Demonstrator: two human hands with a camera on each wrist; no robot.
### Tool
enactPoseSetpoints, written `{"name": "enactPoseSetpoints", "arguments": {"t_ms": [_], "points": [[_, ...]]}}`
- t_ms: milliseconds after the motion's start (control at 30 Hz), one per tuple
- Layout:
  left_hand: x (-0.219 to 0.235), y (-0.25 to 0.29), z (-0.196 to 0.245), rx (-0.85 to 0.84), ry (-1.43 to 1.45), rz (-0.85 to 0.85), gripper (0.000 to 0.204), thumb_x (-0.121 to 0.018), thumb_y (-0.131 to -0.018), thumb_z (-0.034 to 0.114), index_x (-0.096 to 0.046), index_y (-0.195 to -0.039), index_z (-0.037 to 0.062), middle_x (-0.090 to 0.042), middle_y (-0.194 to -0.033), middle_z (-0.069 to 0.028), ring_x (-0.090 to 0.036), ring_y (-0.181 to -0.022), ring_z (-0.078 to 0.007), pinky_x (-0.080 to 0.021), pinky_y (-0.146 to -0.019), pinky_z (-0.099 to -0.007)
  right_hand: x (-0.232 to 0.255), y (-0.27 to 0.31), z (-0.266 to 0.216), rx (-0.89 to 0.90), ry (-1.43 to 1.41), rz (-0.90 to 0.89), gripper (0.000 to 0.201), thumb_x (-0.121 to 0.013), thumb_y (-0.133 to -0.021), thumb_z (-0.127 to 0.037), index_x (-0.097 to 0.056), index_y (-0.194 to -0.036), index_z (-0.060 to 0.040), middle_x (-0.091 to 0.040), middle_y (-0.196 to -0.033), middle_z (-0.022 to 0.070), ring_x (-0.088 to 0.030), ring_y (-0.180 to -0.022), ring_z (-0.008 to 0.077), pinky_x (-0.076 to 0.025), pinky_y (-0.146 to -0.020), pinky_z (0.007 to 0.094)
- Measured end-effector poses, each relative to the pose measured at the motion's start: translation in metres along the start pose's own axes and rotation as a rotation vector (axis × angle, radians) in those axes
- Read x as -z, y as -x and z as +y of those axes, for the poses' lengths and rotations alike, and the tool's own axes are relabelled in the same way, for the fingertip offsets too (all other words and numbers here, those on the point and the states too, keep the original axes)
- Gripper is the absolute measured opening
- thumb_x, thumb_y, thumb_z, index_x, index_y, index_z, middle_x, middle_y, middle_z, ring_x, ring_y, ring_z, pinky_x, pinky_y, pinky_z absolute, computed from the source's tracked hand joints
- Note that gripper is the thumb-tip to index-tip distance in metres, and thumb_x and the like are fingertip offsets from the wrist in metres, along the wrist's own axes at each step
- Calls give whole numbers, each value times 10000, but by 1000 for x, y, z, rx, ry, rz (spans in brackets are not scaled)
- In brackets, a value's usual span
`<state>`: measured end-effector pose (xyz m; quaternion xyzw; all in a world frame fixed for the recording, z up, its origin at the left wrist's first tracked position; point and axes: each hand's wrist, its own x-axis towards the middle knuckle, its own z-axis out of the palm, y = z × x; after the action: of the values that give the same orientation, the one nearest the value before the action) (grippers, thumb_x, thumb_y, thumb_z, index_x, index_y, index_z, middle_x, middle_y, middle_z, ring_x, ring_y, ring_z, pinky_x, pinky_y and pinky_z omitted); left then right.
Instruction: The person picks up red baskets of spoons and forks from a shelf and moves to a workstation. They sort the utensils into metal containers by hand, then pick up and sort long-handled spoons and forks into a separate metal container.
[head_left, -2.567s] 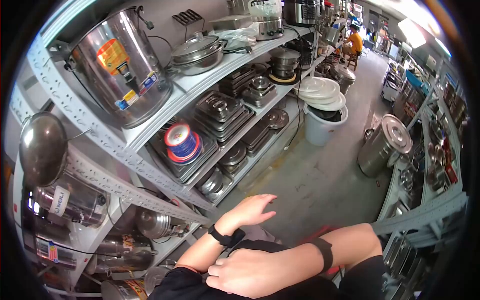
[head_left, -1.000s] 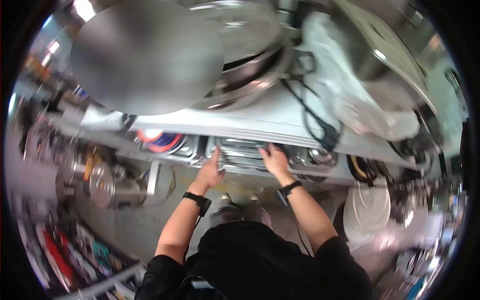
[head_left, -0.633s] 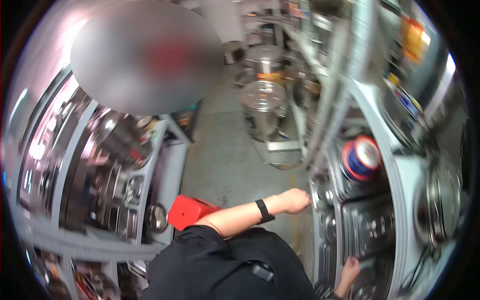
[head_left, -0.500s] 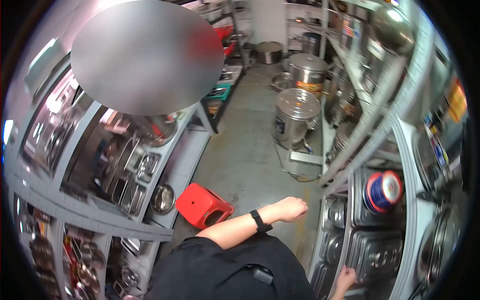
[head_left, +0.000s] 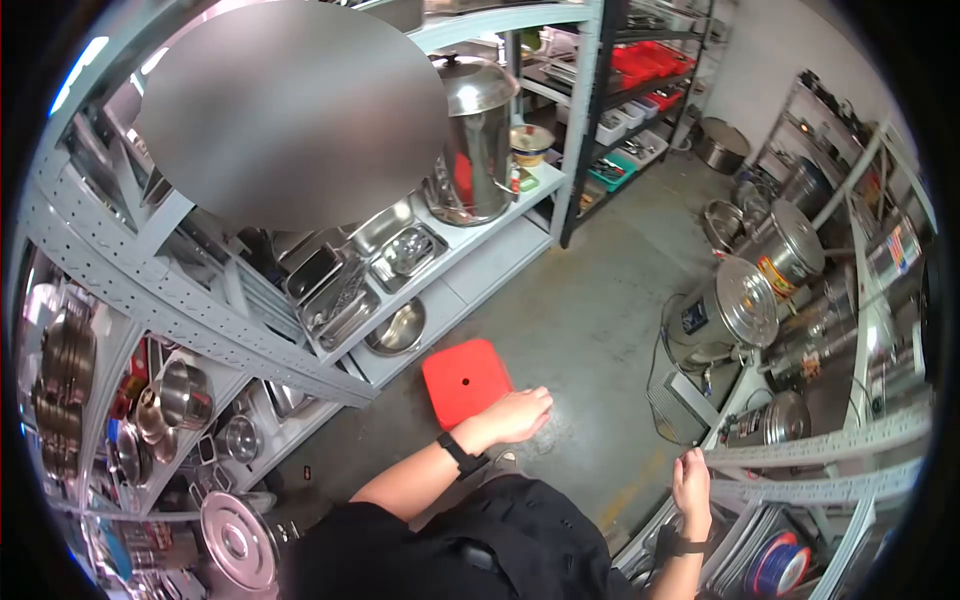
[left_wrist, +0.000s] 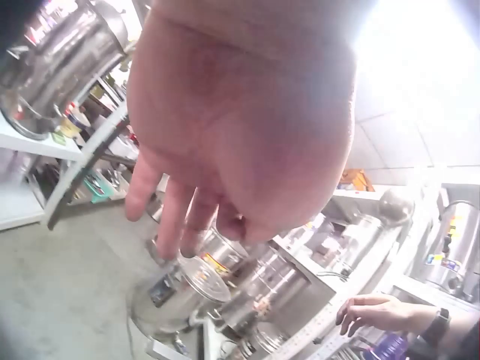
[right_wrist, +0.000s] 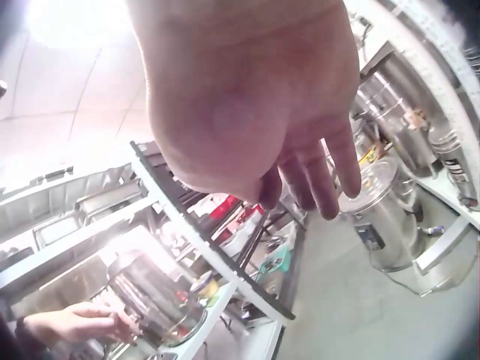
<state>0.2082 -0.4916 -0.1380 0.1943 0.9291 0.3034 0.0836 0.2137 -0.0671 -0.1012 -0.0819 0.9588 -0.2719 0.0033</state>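
Observation:
My left hand [head_left: 510, 416] hangs in the air over the edge of a red plastic stool [head_left: 455, 365] in the head view. Its palm fills the upper left wrist view, fingers loosely bent, nothing held. My right hand [head_left: 692, 490] is raised at the right beside the grey metal shelf [head_left: 800, 455], its fingers relaxed. In the right wrist view its palm and slack fingers show, with nothing between them. Beyond the right hand, a lidded steel pot [head_left: 740, 300] stands on the floor. Each wrist wears a black band.
Shelving with steel pans [head_left: 395, 325] and a tall lidded steel container [head_left: 470, 140] runs along the left. A dark rack [head_left: 580, 160] with red and teal trays stands farther back. Grey floor [head_left: 590, 300] runs between the shelves. A cable and a ribbed metal panel [head_left: 685, 405] lie by the pot.
About a second ago both hands were at a stack of pans on a shelf. The body has since turned away, the view swinging round to the aisle and red stool; both hands have left the pans.

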Motion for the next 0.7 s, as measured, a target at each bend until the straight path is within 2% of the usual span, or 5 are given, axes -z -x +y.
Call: {"name": "enactPoseSetpoints", "arguments": {"t_ms": [267, 400, 533, 567, 700], "points": [[13, 5, -69, 96, 107, 68, 250, -674, -976, 260, -705, -910, 21, -710, -907, -197, -683, -859, -421, -553, -758, -523, -35, -99, 19, 141, 168, -273, 388, -743, -918, -267, -593, -713, 26, -579, -759, 263, -603, -757, 486, -469, -652, 536], [12, -38, -75, 138, 197, 55, 245, -597, -1040, 236, -676, -1072, 7, -662, -1216, -176, -659, -1059, -389, -545, -895, -488, -57, -151, 46, 83, 74, -41, 398, -755, -896, -220, -588, -684, 73, -586, -746, 292, -594, -752, 503, -430, -666, 560], [24, -103, -77, 150, 90, 14, 286, -612, -1010, 194, -598, -1242, 27, -566, -1403, -175, -629, -1177, -395, -546, -948, -496, -54, -200, 88, 160, -16, -8, 328, -721, -836, -57, -642, -1148, 6, -662, -1035, 281, -656, -890, 460, -493, -738, 516], [25, -124, -77, 113, 36, 75, 328, -620, -995, 174, -563, -1286, 34, -544, -1424, -169, -618, -1211, -395, -548, -959, -506, -24, -214, 64, -186, -54, -276, 565, -691, -803, 5, -555, -1350, -28, -631, -1257, 277, -658, -1041, 457, -519, -856, 504], [39, -229, -68, 83, -115, -2, 430, -644, -977, 190, -554, -1373, 46, -549, -1468, -148, -599, -1281, -379, -542, -1024, -487, -6, -256, 141, -164, 84, -169, 683, -759, -789, -92, -535, -1432, -41, -666, -1291, 234, -644, -1193, 439, -536, -1001, 491]]}}
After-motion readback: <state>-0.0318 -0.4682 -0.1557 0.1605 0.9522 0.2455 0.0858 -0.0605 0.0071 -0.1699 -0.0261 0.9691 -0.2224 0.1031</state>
